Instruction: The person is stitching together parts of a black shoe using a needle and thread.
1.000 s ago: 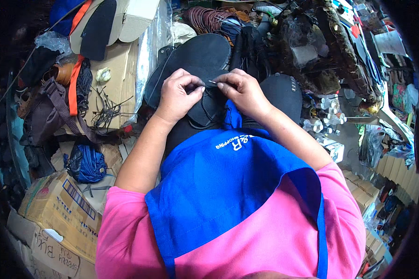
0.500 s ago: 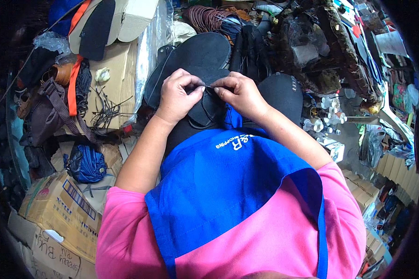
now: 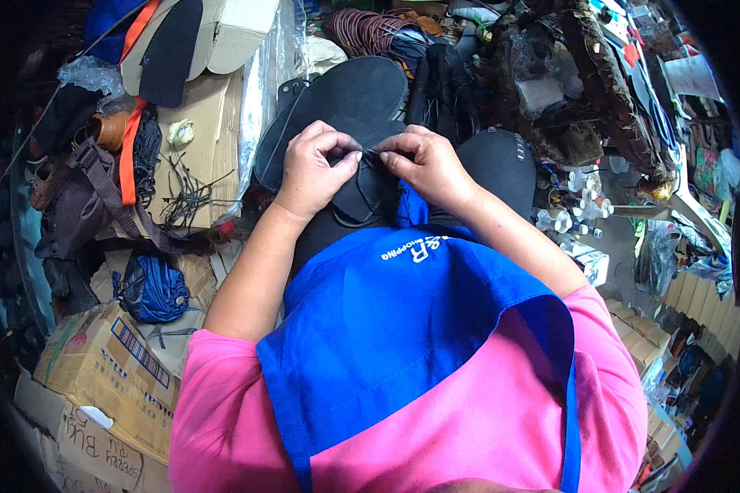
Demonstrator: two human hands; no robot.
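Note:
My left hand (image 3: 318,170) and my right hand (image 3: 428,168) meet above my lap, thumbs and forefingers pinched close together. Between the fingertips runs a thin black cord (image 3: 369,153), both hands gripping it. A loop of it hangs down over a dark, rounded black piece (image 3: 355,200), whose kind I cannot make out. Just beyond my hands lies a broad, flat black oval piece (image 3: 349,89). A small blue cloth bit (image 3: 412,205) shows below my right hand, by my blue apron (image 3: 403,329).
Flattened cardboard (image 3: 201,140) with black cord scraps (image 3: 191,193) lies to the left, near an orange strap (image 3: 127,160). A blue bag (image 3: 154,287) rests above a cardboard box (image 3: 111,370). White spools (image 3: 580,197) cluster at right. Coiled brown cord (image 3: 370,34) sits at the far side.
My hands stay almost in place, with the fingertips shifting slightly on the cord. Nothing else visibly moves.

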